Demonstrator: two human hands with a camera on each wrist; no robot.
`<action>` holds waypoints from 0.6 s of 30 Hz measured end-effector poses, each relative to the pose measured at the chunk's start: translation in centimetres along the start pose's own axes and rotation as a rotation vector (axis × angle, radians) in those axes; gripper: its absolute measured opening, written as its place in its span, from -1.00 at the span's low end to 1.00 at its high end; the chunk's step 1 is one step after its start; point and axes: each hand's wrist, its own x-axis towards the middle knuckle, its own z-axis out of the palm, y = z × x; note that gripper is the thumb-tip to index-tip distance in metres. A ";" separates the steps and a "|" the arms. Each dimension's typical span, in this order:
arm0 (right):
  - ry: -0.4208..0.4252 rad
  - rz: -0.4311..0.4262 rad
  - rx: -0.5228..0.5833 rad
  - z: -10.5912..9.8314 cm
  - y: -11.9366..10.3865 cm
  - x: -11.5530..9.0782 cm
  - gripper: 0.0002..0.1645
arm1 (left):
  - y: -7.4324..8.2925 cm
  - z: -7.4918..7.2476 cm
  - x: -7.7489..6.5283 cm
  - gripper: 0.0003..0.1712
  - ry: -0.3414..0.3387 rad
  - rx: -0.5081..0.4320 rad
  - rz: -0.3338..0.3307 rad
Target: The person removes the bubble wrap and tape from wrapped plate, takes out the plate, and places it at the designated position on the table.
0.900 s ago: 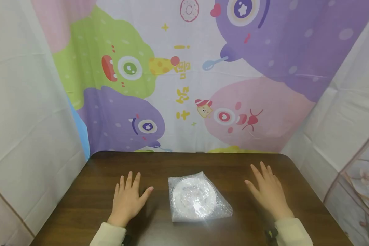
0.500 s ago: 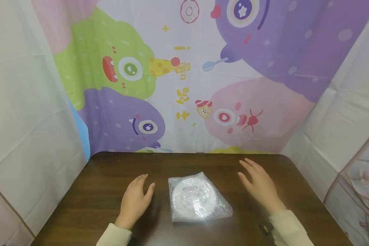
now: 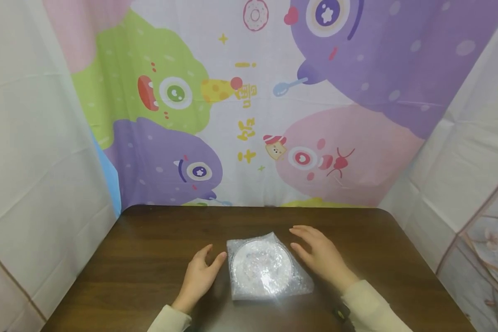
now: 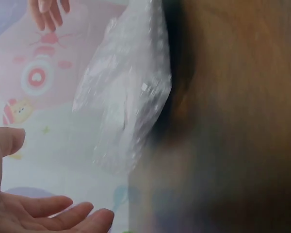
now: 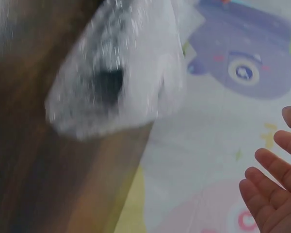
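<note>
A round, pale, plate-like disc wrapped in clear bubble wrap (image 3: 262,268) lies flat on the dark wooden table (image 3: 162,221). Just left of it is my left hand (image 3: 199,275), thumb tip close to the wrap's edge and fingers relaxed, holding nothing. On the other side my right hand (image 3: 321,256) hovers near the upper right edge, its fingers loosely bent and nothing in them. Both wrist views show the bubble wrap (image 4: 131,82) apart from the fingers. In the right wrist view the spread fingertips of my right hand (image 5: 276,179) face the wrapped disc.
Behind the table hangs a curtain (image 3: 249,184) printed with cartoon monsters. Pale cloth panels stand at the left (image 3: 37,161) and right (image 3: 448,152). The table's rounded far edge meets the curtain.
Both hands have moved inward toward the wrapped disc, the left one rightward, the right one leftward and down. Their spread fingers have bent a little. The disc has stayed in place.
</note>
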 end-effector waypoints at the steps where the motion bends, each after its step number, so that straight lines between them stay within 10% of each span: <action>1: -0.012 -0.017 0.002 0.3 -0.2 0.0 -0.52 | 0.0 0.2 -0.1 -0.17 -0.013 -0.010 -0.011; 18: -0.214 -0.194 0.067 3.7 -3.1 -1.2 -0.59 | -0.4 3.8 -0.7 0.04 -0.157 -0.127 -0.121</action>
